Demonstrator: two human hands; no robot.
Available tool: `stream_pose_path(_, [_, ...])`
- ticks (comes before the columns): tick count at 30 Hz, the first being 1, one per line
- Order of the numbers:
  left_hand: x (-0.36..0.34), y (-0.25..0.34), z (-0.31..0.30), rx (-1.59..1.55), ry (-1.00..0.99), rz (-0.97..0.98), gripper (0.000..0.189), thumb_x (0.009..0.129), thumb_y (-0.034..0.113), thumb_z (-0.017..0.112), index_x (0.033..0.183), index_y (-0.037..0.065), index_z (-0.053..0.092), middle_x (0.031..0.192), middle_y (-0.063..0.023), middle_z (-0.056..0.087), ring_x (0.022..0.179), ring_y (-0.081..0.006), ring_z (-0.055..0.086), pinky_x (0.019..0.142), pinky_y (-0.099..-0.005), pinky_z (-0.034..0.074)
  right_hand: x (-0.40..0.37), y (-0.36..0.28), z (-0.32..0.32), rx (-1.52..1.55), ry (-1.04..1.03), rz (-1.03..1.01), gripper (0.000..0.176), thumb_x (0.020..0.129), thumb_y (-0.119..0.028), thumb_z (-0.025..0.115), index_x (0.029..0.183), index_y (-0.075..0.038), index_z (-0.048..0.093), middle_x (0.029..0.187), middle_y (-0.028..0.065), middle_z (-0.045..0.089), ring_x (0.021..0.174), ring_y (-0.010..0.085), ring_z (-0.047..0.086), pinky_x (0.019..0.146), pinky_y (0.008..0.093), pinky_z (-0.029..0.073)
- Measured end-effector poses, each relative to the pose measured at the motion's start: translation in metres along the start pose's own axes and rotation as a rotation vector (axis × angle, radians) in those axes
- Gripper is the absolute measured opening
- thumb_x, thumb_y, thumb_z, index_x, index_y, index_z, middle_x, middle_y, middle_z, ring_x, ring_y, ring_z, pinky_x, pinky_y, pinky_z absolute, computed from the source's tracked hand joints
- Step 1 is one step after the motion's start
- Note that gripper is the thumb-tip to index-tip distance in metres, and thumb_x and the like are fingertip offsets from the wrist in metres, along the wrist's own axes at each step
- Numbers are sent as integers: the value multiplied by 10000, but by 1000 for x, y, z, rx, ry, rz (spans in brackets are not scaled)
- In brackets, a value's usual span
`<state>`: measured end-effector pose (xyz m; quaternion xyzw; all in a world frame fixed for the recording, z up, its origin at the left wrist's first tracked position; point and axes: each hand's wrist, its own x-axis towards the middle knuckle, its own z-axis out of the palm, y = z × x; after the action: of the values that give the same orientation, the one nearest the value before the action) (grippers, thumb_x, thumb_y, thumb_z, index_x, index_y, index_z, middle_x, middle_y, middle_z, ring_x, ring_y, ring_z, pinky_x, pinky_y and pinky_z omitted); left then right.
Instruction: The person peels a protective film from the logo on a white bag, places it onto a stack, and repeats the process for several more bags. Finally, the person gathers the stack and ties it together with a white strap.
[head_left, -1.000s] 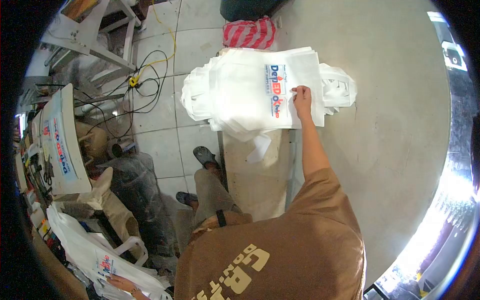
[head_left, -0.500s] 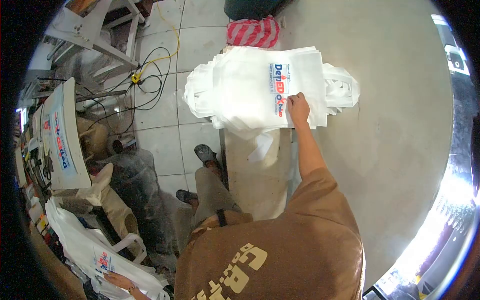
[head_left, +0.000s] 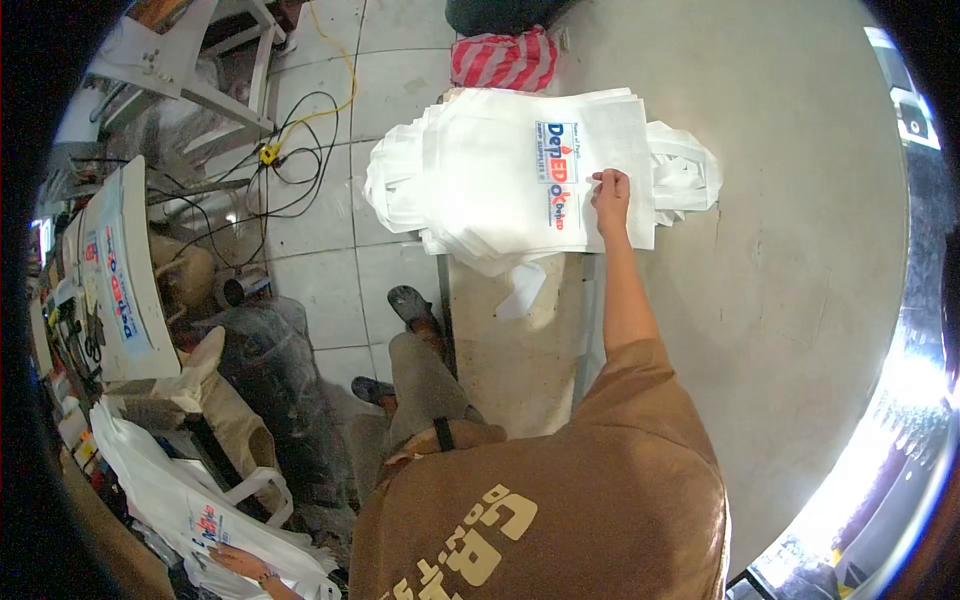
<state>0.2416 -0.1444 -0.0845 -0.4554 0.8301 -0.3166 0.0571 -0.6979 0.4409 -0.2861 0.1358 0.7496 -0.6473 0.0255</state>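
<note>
**Right Arm [head_left: 628, 290] Stretched Away From Torso [head_left: 550, 500]**

The right arm extended nearly straight, well out in front of the torso, its hand [head_left: 607, 187] palm down with curled fingers drawn together. The left hand [head_left: 240, 560] lay low on the torso's left side, open and fairly flat, fingers reaching outward; its upper arm was out of view.

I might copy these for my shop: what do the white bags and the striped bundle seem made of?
White bags: probably nonwoven fabric with a matte finish, judging by their soft, papery sheets. Striped bundle: likely thin plastic, given its crinkles; its gloss is unclear.
</note>
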Motion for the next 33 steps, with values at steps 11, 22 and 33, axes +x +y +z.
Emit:
stream_pose_path(11, [11, 8, 14, 33, -205, -122, 507, 1043, 290, 441, 1420, -49, 428, 1477, -263, 407, 1378, -404, 368, 1171, -492, 256, -168, 22, 31, -450, -531, 149, 342, 1029, -325, 453, 786, -89, 500, 627, 10, 498, 514, 117, 424, 486, 265, 333])
stream_pose_path(22, [66, 122, -187, -612, -66, -592, 607, 839, 295, 725, 1279, -86, 553, 1121, -297, 586, 1082, -413, 524, 950, -471, 444, -520, -147, 253, -23, -1748, 275, 442, 1000, -262, 590, 1327, -3, 444, 1124, 80, 624, 971, 150, 588, 843, 300, 489])
stream_pose_path(33, [79, 83, -153, -957, 119, -450, 644, 731, 248, 829, 1284, 10, 598, 1157, -166, 592, 1098, -359, 524, 953, -460, 425, -581, -178, 279, 17, -1605, 9, 723, 870, -7, 659, 1472, -11, 259, 1243, 175, 599, 1160, 215, 576, 999, 347, 447])
